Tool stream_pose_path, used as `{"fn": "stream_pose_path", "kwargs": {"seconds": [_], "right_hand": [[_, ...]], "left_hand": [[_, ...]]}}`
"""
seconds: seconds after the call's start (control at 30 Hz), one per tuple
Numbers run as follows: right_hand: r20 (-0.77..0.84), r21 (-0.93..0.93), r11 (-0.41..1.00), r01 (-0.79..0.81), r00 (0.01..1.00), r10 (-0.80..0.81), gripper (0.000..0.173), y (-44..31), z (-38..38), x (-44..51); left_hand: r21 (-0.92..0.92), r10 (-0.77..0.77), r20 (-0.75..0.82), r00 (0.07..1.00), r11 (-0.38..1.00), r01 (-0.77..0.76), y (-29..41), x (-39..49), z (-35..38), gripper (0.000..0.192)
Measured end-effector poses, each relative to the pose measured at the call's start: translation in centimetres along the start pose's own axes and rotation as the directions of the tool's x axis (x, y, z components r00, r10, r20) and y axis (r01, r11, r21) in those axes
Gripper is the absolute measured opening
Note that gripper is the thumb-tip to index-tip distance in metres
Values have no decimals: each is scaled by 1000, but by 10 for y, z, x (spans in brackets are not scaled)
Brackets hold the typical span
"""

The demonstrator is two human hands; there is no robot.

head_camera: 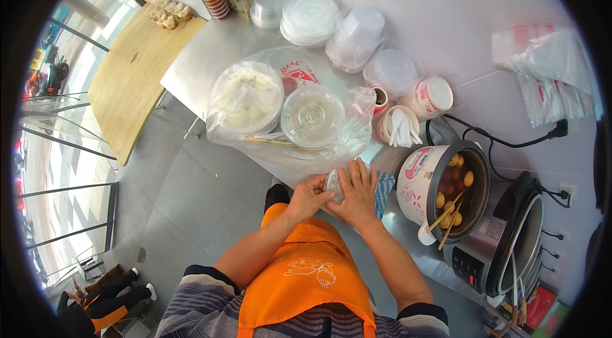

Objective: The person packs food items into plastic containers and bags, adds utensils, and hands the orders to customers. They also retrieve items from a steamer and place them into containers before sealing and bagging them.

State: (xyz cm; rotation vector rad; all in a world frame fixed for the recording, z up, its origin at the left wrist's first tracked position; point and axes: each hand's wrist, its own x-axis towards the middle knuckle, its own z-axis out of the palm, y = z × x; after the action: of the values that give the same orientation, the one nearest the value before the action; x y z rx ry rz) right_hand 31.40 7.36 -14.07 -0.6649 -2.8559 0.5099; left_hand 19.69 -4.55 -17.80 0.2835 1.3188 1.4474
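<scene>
My left hand (pixel 310 195) and my right hand (pixel 354 193) hold a small clear plastic container (pixel 336 185) between them at the metal counter's near edge. The fingers of my right hand lie spread across its top; my left fingers grip its left side. Just beyond the hands, a clear plastic bag (pixel 356 115) lies around a round tub of pale food (pixel 247 99) and a lidded round tub (pixel 313 117). Wooden chopsticks (pixel 275 141) rest in front of these tubs. A blue-and-white cloth (pixel 384 192) lies right of my right hand.
An open cooker (pixel 411 185) holds eggs in dark liquid, with chopsticks (pixel 445 223) across its rim. Another open cooker (pixel 473 252) stands beyond it. Stacked plastic lids (pixel 310 17), wrapped bowls (pixel 356 39) and a cup of white spoons (pixel 386 130) line the wall. Another person (pixel 107 299) is at lower left.
</scene>
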Motion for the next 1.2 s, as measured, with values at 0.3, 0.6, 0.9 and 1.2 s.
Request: {"fn": "stream_pose_path", "kwargs": {"seconds": [0.3, 0.6, 0.9, 1.2], "right_hand": [[82, -50, 998, -23, 996, 27, 95, 3, -5, -22], [23, -114, 971, -212, 976, 216, 98, -16, 20, -33], [145, -71, 941, -332, 930, 339, 100, -32, 5, -29], [72, 313, 853, -417, 906, 417, 65, 5, 4, -19]], "left_hand": [[106, 25, 3, 1000, 994, -26, -7, 13, -16, 30], [18, -37, -14, 999, 999, 37, -2, 6, -10, 29], [69, 9, -88, 996, 998, -3, -12, -2, -7, 28], [353, -27, 46, 999, 935, 9, 29, 14, -29, 28]]}}
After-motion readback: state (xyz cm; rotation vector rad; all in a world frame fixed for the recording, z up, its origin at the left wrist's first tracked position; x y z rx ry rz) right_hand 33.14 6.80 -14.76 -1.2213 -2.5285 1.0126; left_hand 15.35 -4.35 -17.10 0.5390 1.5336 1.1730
